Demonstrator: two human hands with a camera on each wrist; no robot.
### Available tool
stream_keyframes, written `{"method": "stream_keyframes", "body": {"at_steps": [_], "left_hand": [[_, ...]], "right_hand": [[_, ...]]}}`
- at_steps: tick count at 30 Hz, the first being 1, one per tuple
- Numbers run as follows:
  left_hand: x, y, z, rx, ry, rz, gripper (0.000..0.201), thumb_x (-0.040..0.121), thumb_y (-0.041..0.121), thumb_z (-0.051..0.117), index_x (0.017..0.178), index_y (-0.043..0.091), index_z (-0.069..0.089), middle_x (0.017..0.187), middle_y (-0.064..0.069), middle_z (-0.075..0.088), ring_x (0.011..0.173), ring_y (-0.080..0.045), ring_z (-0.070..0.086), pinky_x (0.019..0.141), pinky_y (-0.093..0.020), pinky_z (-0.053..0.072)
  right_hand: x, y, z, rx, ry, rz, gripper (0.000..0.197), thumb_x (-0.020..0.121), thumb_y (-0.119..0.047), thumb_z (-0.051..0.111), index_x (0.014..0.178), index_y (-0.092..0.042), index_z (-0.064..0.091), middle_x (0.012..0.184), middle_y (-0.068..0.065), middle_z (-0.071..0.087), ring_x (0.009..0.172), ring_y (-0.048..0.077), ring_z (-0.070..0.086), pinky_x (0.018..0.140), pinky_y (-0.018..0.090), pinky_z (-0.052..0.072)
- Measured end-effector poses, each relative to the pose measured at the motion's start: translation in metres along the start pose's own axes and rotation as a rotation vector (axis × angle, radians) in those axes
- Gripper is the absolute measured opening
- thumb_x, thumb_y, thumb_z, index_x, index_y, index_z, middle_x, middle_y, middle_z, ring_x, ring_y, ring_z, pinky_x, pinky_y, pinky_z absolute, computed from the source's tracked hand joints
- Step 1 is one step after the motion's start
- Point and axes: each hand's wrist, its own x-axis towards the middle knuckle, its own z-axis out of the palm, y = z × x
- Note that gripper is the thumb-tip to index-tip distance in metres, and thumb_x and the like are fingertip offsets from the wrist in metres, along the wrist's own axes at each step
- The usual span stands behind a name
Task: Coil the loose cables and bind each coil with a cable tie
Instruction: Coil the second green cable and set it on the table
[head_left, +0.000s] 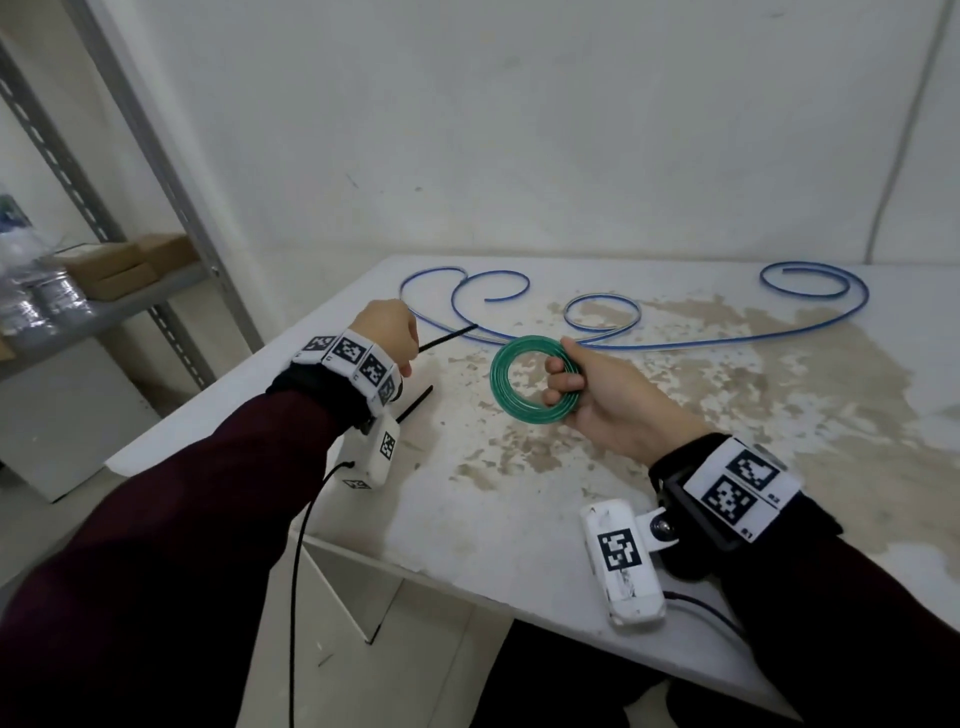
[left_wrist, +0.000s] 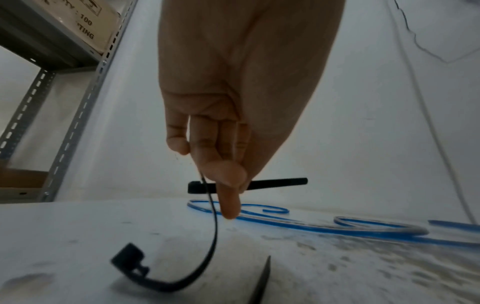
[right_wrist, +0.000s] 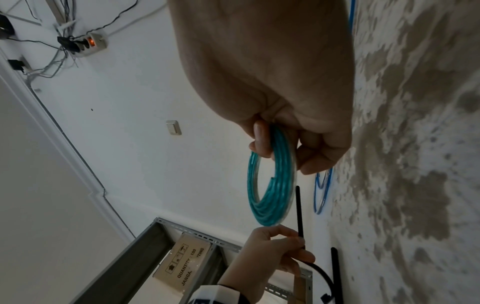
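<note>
the right hand (head_left: 605, 400) is sitting nearest, lifted above the worn table (head_left: 519, 493), its fingers curling through the green cable coil (head_left: 535, 383) with the thumb pressing the outside of the ring. the coil is hanging off the table surface, tilted toward the head camera, and in the right wrist view its loops (right_wrist: 270, 185) are lying tight side by side, with no tie around them.

to its left, the left hand (head_left: 387, 338) is pinching a black cable tie (head_left: 448, 335) between thumb and fingertips. in the left wrist view the tie (left_wrist: 211, 236) is drooping from the fingers (left_wrist: 228, 197) in a curve, its head end hanging just above the table, while its straight end is sticking out past the fingers toward the coil. a second black cable tie (head_left: 415, 404) is lying flat on the table beneath the left wrist.

farther back, the loose blue cable (head_left: 675, 340) is sprawling uncoiled across the table in several open curls, reaching from behind the left hand to the far right corner.

beyond the table's left edge, a grey metal shelf (head_left: 171, 171) is carrying cardboard boxes (head_left: 119, 265).
</note>
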Motion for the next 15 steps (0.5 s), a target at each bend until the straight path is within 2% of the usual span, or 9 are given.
{"method": "stream_keyframes", "body": {"at_steps": [2,6,8,10,12,15], "left_hand": [[0.001,0.003,-0.001,-0.076,0.020,-0.017,0.012,0.089,0.002,0.052,0.089,0.001,0.064,0.077,-0.014,0.073,0.053,-0.016,0.063,0.059,-0.026,0.053],[0.003,0.003,-0.003,-0.339,-0.039,-0.080,0.012,0.091,0.004,0.053,0.090,-0.003,0.062,0.078,-0.015,0.073,0.043,-0.010,0.062,0.038,-0.014,0.042],[0.004,0.002,-0.004,-0.470,-0.055,-0.098,0.013,0.093,0.005,0.052,0.090,-0.003,0.061,0.074,-0.011,0.073,0.042,-0.008,0.063,0.040,-0.015,0.042],[0.005,0.002,-0.005,-0.591,-0.035,-0.082,0.013,0.093,0.006,0.050,0.088,-0.003,0.059,0.071,-0.008,0.072,0.049,-0.012,0.067,0.046,-0.018,0.047],[0.005,0.005,-0.005,-0.704,0.002,-0.074,0.015,0.093,0.010,0.049,0.087,-0.001,0.058,0.075,-0.011,0.072,0.059,-0.018,0.071,0.052,-0.023,0.051],[0.001,0.012,-0.005,-0.803,0.051,-0.031,0.018,0.091,0.017,0.053,0.082,0.003,0.060,0.072,-0.009,0.072,0.065,-0.020,0.073,0.057,-0.025,0.050]], "right_hand": [[0.000,-0.001,-0.001,0.001,-0.010,0.007,0.042,0.103,-0.032,0.033,0.071,-0.010,0.047,0.042,-0.006,0.031,0.052,0.016,0.038,0.049,0.021,0.043],[0.000,-0.002,-0.003,0.003,-0.020,0.005,0.042,0.104,-0.033,0.032,0.071,-0.011,0.046,0.043,-0.006,0.031,0.053,0.015,0.037,0.050,0.021,0.044],[-0.001,-0.002,-0.004,0.009,-0.023,0.004,0.042,0.104,-0.033,0.032,0.071,-0.011,0.046,0.043,-0.006,0.031,0.053,0.015,0.037,0.050,0.021,0.043],[-0.001,-0.002,-0.004,0.003,-0.025,-0.001,0.042,0.104,-0.033,0.032,0.071,-0.011,0.046,0.043,-0.006,0.031,0.053,0.015,0.037,0.050,0.021,0.044],[-0.001,-0.003,-0.004,-0.008,-0.027,-0.004,0.042,0.104,-0.033,0.031,0.071,-0.011,0.046,0.043,-0.006,0.031,0.053,0.015,0.038,0.049,0.021,0.044],[-0.003,-0.008,-0.007,-0.016,-0.065,-0.019,0.042,0.103,-0.035,0.032,0.071,-0.012,0.046,0.045,-0.006,0.031,0.054,0.015,0.039,0.049,0.020,0.045]]}}
